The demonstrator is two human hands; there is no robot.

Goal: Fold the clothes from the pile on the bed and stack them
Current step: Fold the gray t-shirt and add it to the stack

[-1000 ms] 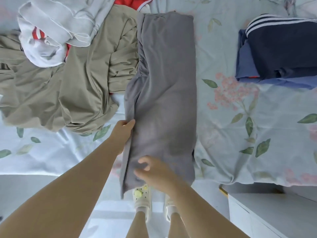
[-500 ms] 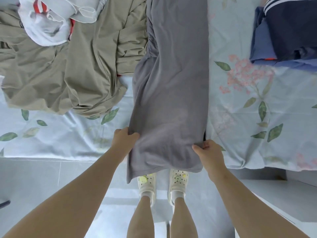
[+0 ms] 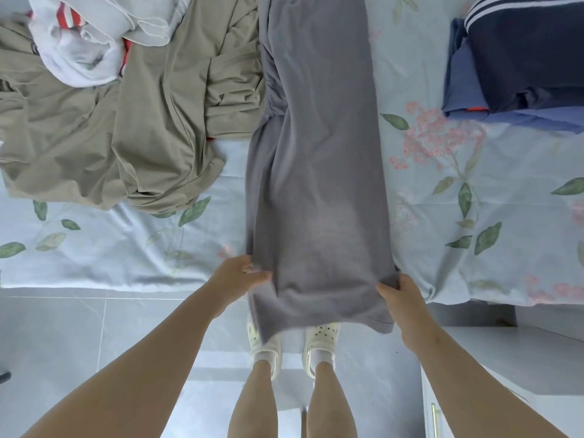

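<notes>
Nearest: two bare legs, feet in pale perforated clogs on grey floor tiles. A white cabinet stands at lower right, beside the bed's edge.

Left hand: fingers and thumb pinch the left edge of the grey garment, near its lower end. Right hand: curled round the right edge at about the same level, thumb on top of the cloth. Both arms reach forward from the bottom corners.

The grey garment is a long narrow strip, folded lengthwise, lying down the middle of the bed. Its near end hangs over the bed's edge and partly covers the clogs; its far end runs out of view at the top. The surface is mostly smooth, with some bunching along the left side further up.

The bed sheet is pale blue with green leaves and pink flowers.

Far left: the unfolded pile. A crumpled khaki garment touches the grey strip's left edge; a white garment with red showing lies on top of it.

Far right: the folded stack, well apart from the strip. A navy garment with white stripes sits on a blue garment.
</notes>
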